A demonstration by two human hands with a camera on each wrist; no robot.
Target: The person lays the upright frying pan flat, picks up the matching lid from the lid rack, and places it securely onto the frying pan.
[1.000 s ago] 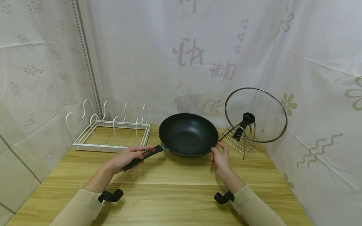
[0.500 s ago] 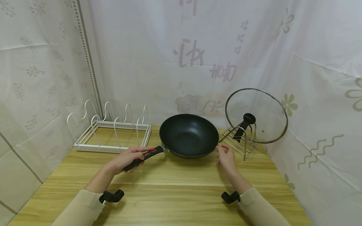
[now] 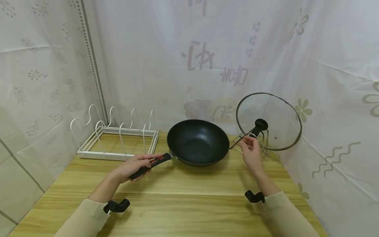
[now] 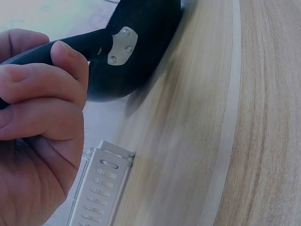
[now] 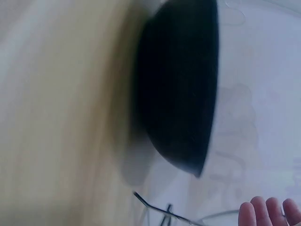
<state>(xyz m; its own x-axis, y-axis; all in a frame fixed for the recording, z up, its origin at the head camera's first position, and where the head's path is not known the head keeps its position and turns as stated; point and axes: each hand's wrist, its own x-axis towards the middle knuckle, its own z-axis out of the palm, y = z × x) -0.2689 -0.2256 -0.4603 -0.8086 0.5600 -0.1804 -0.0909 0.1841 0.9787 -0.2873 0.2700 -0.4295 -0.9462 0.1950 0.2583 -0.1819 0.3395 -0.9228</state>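
A black wok (image 3: 197, 143) sits on the wooden table, its inside tilted toward me. My left hand (image 3: 137, 166) grips its black handle (image 4: 75, 44), the fingers wrapped round it in the left wrist view. On the right, a glass lid (image 3: 278, 115) with a metal rim and a black knob (image 3: 261, 124) leans upright in a small wire stand (image 3: 236, 142). My right hand (image 3: 253, 156) is in front of that stand, away from the wok, its fingertips just below the knob and overlapping the wires. In the right wrist view its fingers (image 5: 261, 212) show at the lower corner.
A white rack (image 3: 102, 154) with several tall curved dividers stands at the back left, behind my left hand. Patterned white curtains (image 3: 148, 65) enclose the table (image 3: 177, 210) at the back and both sides.
My right hand has left the wok's right rim and moved right and upward to the wire stand with the lid. The left hand and the wok have stayed almost in place.
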